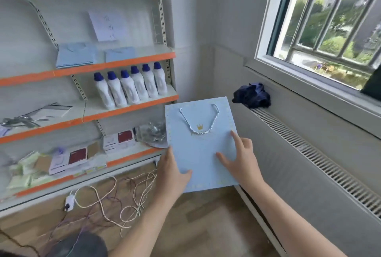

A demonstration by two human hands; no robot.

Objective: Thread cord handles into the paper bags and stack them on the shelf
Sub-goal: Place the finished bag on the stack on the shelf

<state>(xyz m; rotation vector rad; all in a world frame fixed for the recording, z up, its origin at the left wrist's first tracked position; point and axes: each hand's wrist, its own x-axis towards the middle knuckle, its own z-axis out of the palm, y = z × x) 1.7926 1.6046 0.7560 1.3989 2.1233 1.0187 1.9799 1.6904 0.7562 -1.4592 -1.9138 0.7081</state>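
Holding a flat blue bag (pixel 201 153) in the air before the shelf (pixel 88 67), the left hand (pixel 172 171) grips its lower left edge; the right hand (pixel 240 158) presses open fingers on its front. A cord (pixel 199 119) loops through its top. 2 bag stacks (pixel 75 54) lie on the shelf.

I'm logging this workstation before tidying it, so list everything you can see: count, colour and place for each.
paper bag: one, light blue with a gold crown, held flat in front of the shelf
cord handle: one, blue-white twist, threaded in the held bag
bag stacks: two, light blue, second shelf from the top
bottles: six, white with blue caps, shelf below the stacks
loose cords: several, cream and purple, on the floor
shelf: one, white with orange edges, at the left
dark cloth: one, navy, on the radiator
radiator: one, white, under the window
left hand: grips the bag's left edge
right hand: fingers spread flat on the bag's face
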